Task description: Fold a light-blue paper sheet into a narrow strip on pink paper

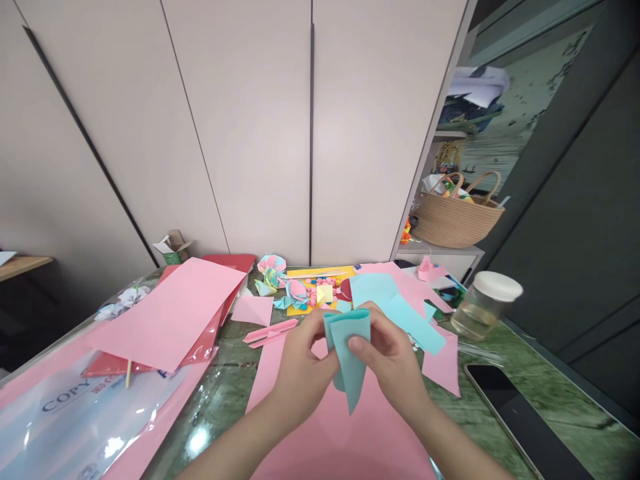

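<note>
Between my two hands is a folded piece of teal paper [353, 347], narrowing to a point at the bottom, with layered folds along its top edge. My left hand [309, 360] grips its left side, the thumb pressed against the paper. My right hand [393, 353] pinches the right side, thumb in front and the other fingers behind. Below the hands lies a large sheet of pink paper [340, 440]. Just beyond them are light blue paper pieces [400, 307] and a narrow folded pink strip [270, 332].
On the left, pink sheets [175, 313] lie over a plastic paper package [90, 420]. Folded paper flowers [295, 293] and small beads sit at the back. To the right stand a lidded jar [485, 310] and a phone [520, 413]. A woven basket [455, 217] rests on a shelf.
</note>
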`<state>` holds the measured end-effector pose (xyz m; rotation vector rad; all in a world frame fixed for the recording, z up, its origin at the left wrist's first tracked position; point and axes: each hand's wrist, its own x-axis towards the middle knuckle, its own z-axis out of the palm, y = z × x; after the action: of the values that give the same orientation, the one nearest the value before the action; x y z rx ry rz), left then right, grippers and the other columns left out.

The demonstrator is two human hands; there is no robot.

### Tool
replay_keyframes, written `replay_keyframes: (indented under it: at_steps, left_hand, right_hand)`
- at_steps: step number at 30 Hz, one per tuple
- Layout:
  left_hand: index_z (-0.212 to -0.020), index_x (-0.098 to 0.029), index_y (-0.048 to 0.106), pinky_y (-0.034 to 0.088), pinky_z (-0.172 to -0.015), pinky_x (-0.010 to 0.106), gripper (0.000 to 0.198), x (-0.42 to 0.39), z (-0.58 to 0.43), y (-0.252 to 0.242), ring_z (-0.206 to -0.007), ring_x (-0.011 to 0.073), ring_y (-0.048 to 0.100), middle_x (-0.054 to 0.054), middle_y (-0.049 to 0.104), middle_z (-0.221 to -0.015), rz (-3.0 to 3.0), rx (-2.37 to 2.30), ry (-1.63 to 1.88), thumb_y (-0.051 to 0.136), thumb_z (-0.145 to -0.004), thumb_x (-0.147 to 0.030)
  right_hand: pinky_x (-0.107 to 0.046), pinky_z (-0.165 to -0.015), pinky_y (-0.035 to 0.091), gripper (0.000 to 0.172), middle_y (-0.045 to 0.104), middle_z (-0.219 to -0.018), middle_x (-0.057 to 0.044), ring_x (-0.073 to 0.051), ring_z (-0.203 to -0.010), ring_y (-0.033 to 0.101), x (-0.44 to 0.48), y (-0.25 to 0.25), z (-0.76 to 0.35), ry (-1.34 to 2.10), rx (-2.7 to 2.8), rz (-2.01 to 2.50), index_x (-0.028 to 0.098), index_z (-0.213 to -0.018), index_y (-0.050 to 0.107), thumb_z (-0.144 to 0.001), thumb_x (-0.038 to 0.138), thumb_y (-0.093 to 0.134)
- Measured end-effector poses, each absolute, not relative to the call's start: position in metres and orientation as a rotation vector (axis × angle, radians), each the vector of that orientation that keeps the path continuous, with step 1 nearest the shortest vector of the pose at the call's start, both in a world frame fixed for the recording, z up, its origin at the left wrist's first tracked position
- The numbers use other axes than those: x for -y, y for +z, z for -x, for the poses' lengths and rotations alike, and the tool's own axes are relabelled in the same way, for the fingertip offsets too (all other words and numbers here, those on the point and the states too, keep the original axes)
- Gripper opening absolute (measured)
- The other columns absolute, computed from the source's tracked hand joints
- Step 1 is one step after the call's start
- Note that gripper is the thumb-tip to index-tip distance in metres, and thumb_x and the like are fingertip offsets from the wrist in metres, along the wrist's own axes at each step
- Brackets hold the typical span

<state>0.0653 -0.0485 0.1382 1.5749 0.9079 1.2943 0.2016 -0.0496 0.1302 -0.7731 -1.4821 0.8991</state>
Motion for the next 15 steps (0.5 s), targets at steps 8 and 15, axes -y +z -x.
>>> replay_keyframes:
  at_steps: [8, 15]
  left_hand:
    - [-0.074, -0.021, 0.055, 0.043, -0.068, 0.022, 0.011, 0.048, -0.067, 0.134, -0.069, 0.0118, 0.05, -0.004, 0.054, -0.068, -1.579, -0.971, 1.262, 0.056, -0.073, -0.011]
    - [-0.076, -0.022, 0.054, 0.045, -0.076, 0.027, 0.011, 0.049, -0.065, 0.144, -0.078, 0.0141, 0.055, -0.003, 0.059, -0.076, -1.708, -1.063, 1.161, 0.056, -0.073, -0.011]
  right_hand:
    - [-0.029, -0.066, 0.041, 0.016, 0.05, -0.073, 0.0, -0.017, -0.076, 0.051, 0.051, 0.129, -0.197, 0.933, 1.389, 0.784, 0.021, -0.07, 0.057, -0.079, 0.034, 0.063]
    - [-0.032, -0.074, 0.043, 0.016, 0.051, -0.078, -0.001, -0.018, -0.08, 0.052, 0.049, 0.127, -0.198, 0.919, 1.363, 0.831, 0.021, -0.075, 0.06, -0.081, 0.037, 0.06]
